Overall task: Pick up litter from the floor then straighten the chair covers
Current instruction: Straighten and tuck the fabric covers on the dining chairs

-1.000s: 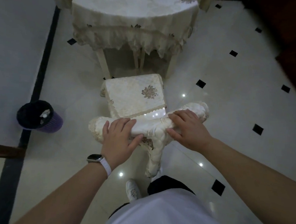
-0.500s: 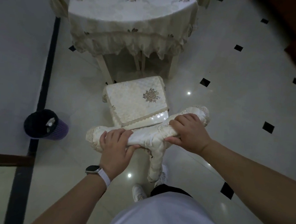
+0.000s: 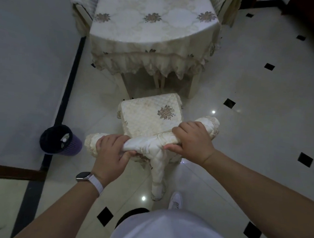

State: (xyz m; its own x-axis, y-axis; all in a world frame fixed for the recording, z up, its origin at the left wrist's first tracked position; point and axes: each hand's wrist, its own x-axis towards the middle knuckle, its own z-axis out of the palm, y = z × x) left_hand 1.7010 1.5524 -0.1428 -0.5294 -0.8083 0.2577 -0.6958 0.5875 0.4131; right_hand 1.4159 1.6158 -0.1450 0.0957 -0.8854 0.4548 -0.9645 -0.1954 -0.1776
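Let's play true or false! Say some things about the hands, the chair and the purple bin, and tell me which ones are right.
1. The left hand and the right hand both grip the bunched chair cover. True.
2. The watch sits on the right wrist. False: it is on the left wrist.
3. The purple bin lies tipped over. False: it stands upright, with something pale inside.
4. The tablecloth has flower patterns on it. True.
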